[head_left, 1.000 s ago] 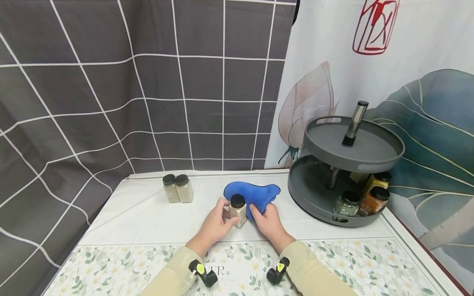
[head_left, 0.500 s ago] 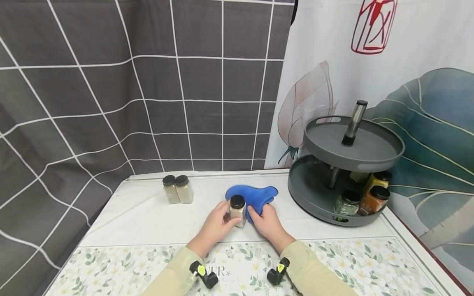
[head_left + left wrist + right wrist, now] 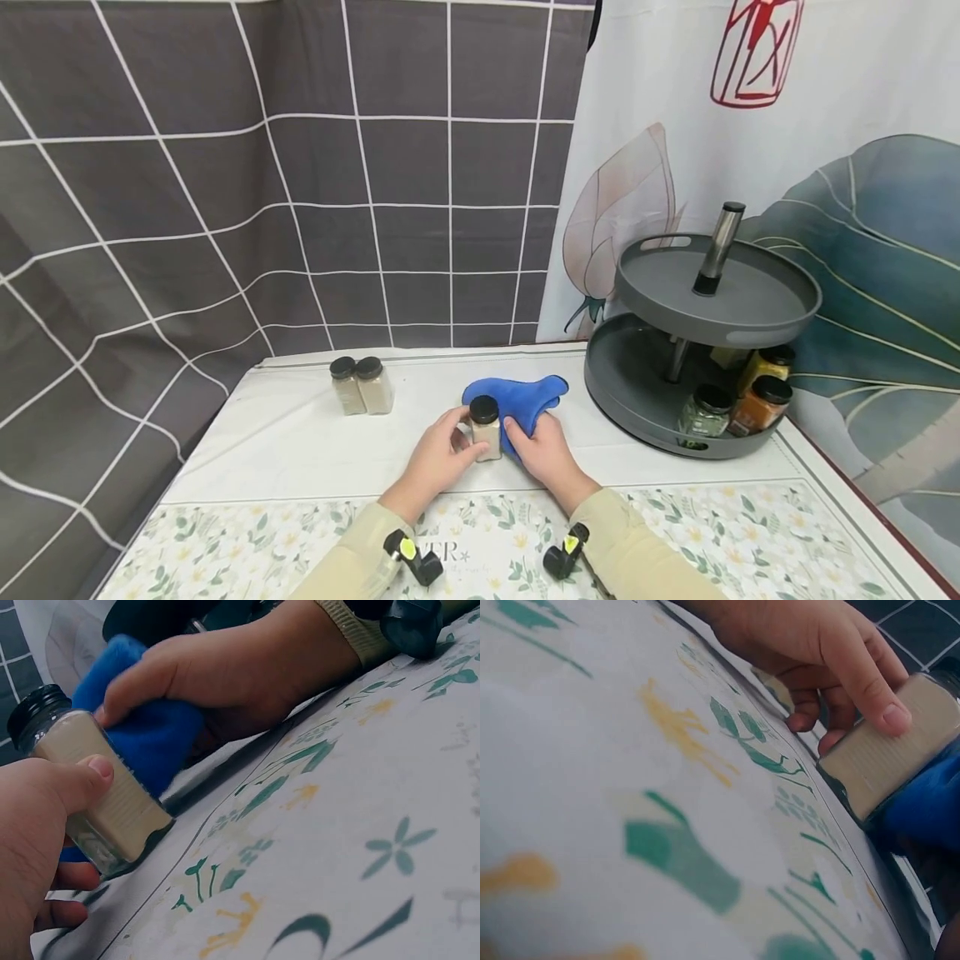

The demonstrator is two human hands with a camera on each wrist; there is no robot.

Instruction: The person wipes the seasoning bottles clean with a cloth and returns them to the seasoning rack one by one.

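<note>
A glass jar (image 3: pixel 486 433) with a black lid and pale powder is pinched between the thumb and fingers of the left hand (image 3: pixel 437 454). The right hand (image 3: pixel 547 454) grips a blue cloth (image 3: pixel 525 398), which lies against the jar's right side and behind it. In the left wrist view the thumb presses the face of the jar (image 3: pixel 101 780), and the bunched cloth (image 3: pixel 154 735) is beside it. The right wrist view shows the jar (image 3: pixel 892 746) upright-edged near the cloth (image 3: pixel 930 799); most of the right hand is hidden there.
Two similar jars (image 3: pixel 374 390) stand side by side at the back left. On the right is a grey two-tier round tray (image 3: pixel 630 408); its lower tier holds a green-filled jar (image 3: pixel 706 412), an orange one (image 3: pixel 759 408) and a yellow one (image 3: pixel 769 367).
The jar has shifted slightly right and looks turned in the left hand's grip. The cloth's folds have changed shape a little, with the right hand still gripping it.
</note>
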